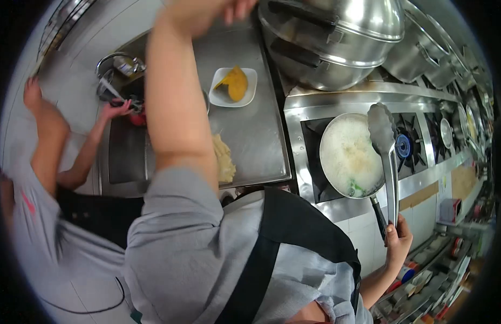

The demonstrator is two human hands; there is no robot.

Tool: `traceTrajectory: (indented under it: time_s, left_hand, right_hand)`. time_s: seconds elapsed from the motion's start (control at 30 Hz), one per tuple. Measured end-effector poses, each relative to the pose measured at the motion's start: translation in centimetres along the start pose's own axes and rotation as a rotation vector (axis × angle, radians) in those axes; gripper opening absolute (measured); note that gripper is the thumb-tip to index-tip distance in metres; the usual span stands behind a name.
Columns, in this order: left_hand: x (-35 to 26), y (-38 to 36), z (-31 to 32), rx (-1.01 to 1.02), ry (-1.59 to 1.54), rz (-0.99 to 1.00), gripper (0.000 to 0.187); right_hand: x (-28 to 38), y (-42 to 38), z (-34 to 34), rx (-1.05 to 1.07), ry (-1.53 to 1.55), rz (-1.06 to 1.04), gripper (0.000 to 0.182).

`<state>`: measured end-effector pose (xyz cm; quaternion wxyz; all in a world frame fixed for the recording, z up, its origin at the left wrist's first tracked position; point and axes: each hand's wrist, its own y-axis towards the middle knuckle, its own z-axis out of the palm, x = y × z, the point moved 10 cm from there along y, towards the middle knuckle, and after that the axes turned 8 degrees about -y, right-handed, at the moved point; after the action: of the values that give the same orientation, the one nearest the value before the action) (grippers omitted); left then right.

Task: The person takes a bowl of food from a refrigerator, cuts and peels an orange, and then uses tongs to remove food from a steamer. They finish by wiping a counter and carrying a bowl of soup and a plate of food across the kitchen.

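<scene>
My right hand [399, 238] is closed round the lower end of metal tongs [390, 173], right beside the black handle [379, 216] of a frying pan. The tongs' scalloped heads overlap the pan's right rim in this view. In the pan [325, 178] is white, frothy liquid, with a green patch near the handle. My left arm stretches up across the steel counter [256, 137]. At the top edge my left hand [204, 13] is blurred and partly cut off. Below it stand a white square dish [218, 97] with yellow-orange food [238, 83] and a pale yellow mass [223, 159].
Large steel pots [336, 43] stand behind the stove. A blue flame burns on the burner [404, 146] right of the pan. At the left, another person's hand [118, 108] is by the sink [129, 162] and faucet. Shelves with containers [417, 281] stand at lower right.
</scene>
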<state>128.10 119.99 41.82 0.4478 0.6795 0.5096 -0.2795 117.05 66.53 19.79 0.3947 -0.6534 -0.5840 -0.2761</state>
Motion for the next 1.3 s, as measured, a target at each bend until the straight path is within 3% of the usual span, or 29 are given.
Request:
traceTrajectory:
  time_s: [0.07, 0.13, 0.17, 0.2, 0.33, 0.37, 0.47, 0.53, 0.6, 0.73, 0.77, 0.83, 0.87, 0.9, 0.93, 1.1, 1.2, 1.3]
  left_hand:
    - [7.8, -6.8, 5.7, 0.019, -0.051, -0.366, 0.013]
    - [19.6, -13.9, 12.5, 0.266, -0.076, -0.818, 0.018]
    - [24.4, -17.0, 15.0, 0.224, -0.154, -0.931, 0.026]
    - [26.9, -19.2, 16.9, 0.065, -0.440, -0.999, 0.033]
    - [32.9, -20.0, 16.6, -0.716, -1.178, -0.831, 0.046]
    - [34.4, -19.9, 15.8, -0.824, -1.224, -0.802, 0.046]
    - [38.1, -18.8, 15.8, -0.889, -1.298, -0.771, 0.043]
    - [37.1, -18.5, 15.8, -0.964, -1.224, -0.777, 0.036]
    - [39.9, -18.5, 15.1, -1.007, -1.236, -0.677, 0.030]
    - [38.6, -20.1, 14.7, -0.996, -1.142, -0.668, 0.027]
    - [40.5, -20.7, 14.1, -0.808, -0.937, -0.674, 0.027]
    - [32.8, -20.5, 15.6, -0.602, -0.657, -0.580, 0.029]
    - [31.9, -21.6, 16.5, -0.806, -0.960, -0.657, 0.029]
    - [33.9, -22.4, 16.6, -0.660, -0.880, -0.618, 0.029]
    - [30.6, -23.3, 18.1, -0.713, -0.968, -0.727, 0.030]
    - [20.1, -24.3, 25.0, -0.303, -0.838, -0.689, 0.028]
    - [11.5, -24.4, 31.4, -0.267, -1.013, -0.627, 0.020]
    - [8.1, -25.0, 36.1, -0.149, -1.152, -0.662, 0.019]
  right_hand:
    - [0.2, 0.7, 0.3, 0.061, 0.003, -0.041, 0.055]
    - [-0.1, 1.3, 0.4, 0.132, -0.029, -0.042, 0.052]
    - [0.2, 1.4, 0.6, 0.139, -0.027, -0.059, 0.050]
    - [0.5, 1.5, 1.0, 0.146, -0.026, -0.072, 0.048]
    - [0.2, 1.3, 2.1, 0.176, -0.025, -0.036, 0.047]
    - [0.1, 1.0, 2.3, 0.178, -0.012, -0.004, 0.047]
    - [-0.4, -0.3, 2.5, 0.168, -0.024, 0.074, 0.049]
    - [0.0, -1.7, 2.5, 0.155, -0.027, 0.062, 0.050]
    - [-1.4, -3.1, 1.5, 0.104, -0.066, 0.118, 0.051]
    - [-3.0, -5.5, -0.5, 0.029, -0.024, 0.180, 0.053]
    - [-3.6, -6.3, -1.2, 0.021, 0.008, 0.205, 0.053]
    - [-4.6, -7.9, -3.1, -0.041, 0.078, 0.199, 0.052]
    - [-4.9, -8.4, -4.2, -0.088, 0.111, 0.161, 0.050]
    - [-6.3, -9.0, -4.7, -0.103, 0.152, 0.169, 0.050]
    - [-7.4, -9.7, -5.6, -0.112, 0.197, 0.168, 0.050]
    - [-12.9, -14.1, -9.8, -0.160, 0.460, 0.115, 0.039]
    - [-17.2, -17.7, -13.4, -0.286, 0.506, 0.168, 0.029]
    - [-21.2, -19.0, -15.3, -0.374, 0.639, 0.207, 0.030]
